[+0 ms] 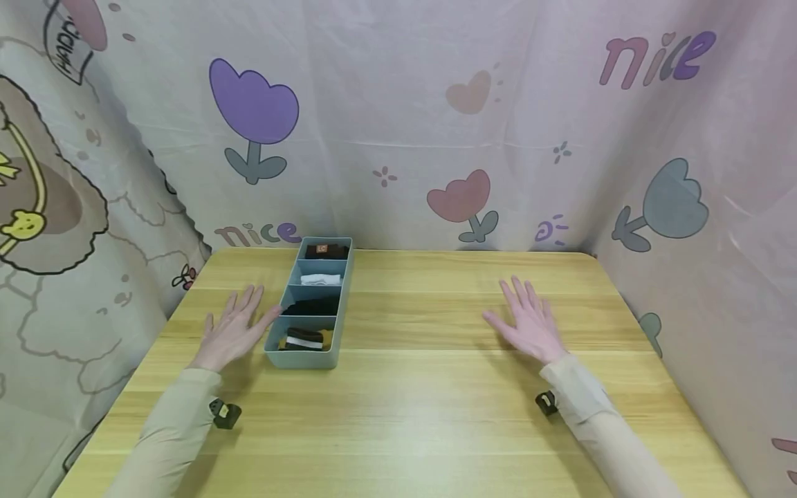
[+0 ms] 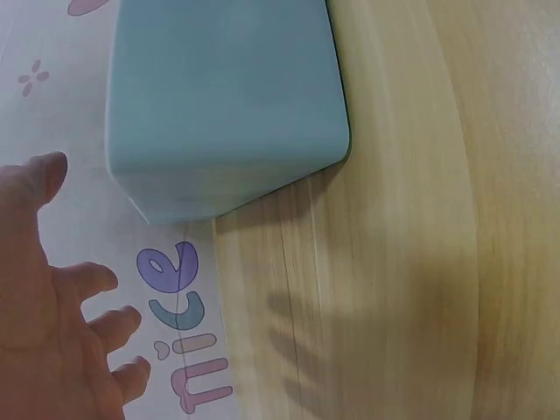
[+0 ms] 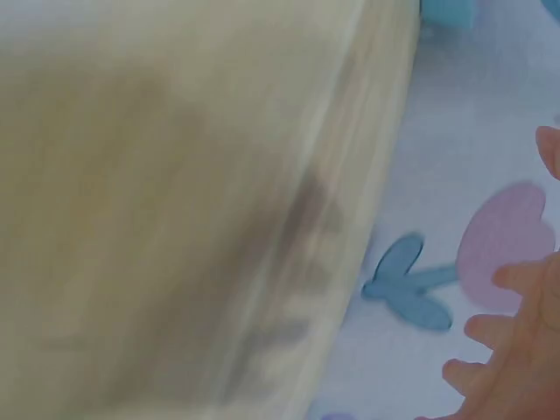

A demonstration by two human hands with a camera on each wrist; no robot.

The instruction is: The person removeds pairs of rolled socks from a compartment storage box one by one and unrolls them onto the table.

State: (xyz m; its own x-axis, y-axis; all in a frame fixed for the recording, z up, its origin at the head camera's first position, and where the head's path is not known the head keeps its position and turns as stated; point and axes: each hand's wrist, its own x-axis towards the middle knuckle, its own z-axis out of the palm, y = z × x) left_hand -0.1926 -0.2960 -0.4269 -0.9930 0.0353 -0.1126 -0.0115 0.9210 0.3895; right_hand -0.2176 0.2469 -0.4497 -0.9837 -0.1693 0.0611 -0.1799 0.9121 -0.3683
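Note:
On the left half of the table stands a long blue-grey organizer box (image 1: 301, 358) split into a row of compartments. From back to front it holds a dark folded item with an orange-brown label (image 1: 321, 250), a white folded item (image 1: 320, 279), a black folded item (image 1: 314, 306) and a dark, white and mustard folded item (image 1: 305, 338). My left hand (image 1: 230, 337) is spread just left of the box, its thumb close to the box's side. Over the right part of the table my right hand (image 1: 528, 325) is spread, holding nothing. In the left wrist view the box's outer wall (image 2: 227, 87) fills the top.
The wooden table (image 1: 423, 415) ends at the back against a printed curtain (image 1: 373, 104) with flowers and lettering. More printed cloth hangs along the left and right sides. A small black camera (image 1: 225, 413) sits on the left wrist, another (image 1: 546, 402) on the right.

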